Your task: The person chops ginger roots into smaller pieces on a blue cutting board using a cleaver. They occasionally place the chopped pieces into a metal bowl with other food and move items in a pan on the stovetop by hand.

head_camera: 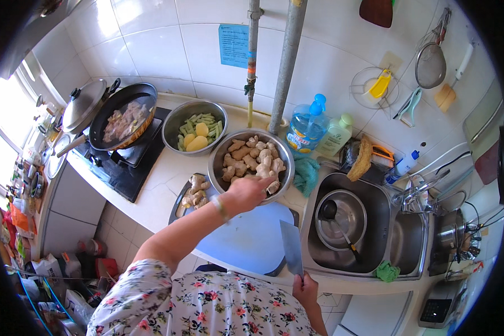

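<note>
My left hand (248,194) reaches over the near rim of a steel bowl (215,176) heaped with ginger roots (252,153). Its fingers are at the pieces on the bowl's right side; whether they grip one is hidden. My right hand (305,290) is closed around the handle of a cleaver (292,248). The blade points away from me, over the right edge of a blue cutting board (243,239). Several more ginger pieces (196,191) lie at the board's far left corner, beside my left forearm.
A wok (124,115) with raw-looking meat sits on the gas stove (138,168). Beside it, another steel bowl (168,132) holds peeled potatoes and cut green vegetables. A sink (378,210) with a basin and ladle is on the right. A soap bottle (306,126) stands behind a teal cloth (306,174).
</note>
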Motion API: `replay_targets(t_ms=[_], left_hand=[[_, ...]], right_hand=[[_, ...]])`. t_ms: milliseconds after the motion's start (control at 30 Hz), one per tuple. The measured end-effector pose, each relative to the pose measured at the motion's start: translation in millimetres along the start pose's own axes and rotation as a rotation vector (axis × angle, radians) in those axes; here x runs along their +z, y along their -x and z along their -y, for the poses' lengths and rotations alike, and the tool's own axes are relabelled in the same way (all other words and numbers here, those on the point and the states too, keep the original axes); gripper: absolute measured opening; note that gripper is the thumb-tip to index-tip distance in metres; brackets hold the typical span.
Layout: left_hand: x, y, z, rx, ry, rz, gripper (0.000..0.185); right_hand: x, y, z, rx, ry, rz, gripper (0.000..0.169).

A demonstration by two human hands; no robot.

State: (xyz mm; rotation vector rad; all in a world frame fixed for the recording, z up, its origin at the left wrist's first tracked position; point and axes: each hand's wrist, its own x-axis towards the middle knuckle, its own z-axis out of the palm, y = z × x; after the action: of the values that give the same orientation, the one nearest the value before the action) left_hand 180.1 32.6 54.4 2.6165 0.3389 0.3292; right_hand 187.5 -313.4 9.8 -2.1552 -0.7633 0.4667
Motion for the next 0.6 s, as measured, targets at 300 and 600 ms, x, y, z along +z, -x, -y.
replay_targets(t_ms=[300,600], left_hand=[[11,-12,14,-0.006,0.323,0.145,0.026],[-3,127,20,-0.186,0.569,0.316,0.02]], right_hand=[[-2,5,-10,-0.017,-0.037,-0.045,0.012],[-8,-17,-6,-0.232,0.103,0.09,0.014]])
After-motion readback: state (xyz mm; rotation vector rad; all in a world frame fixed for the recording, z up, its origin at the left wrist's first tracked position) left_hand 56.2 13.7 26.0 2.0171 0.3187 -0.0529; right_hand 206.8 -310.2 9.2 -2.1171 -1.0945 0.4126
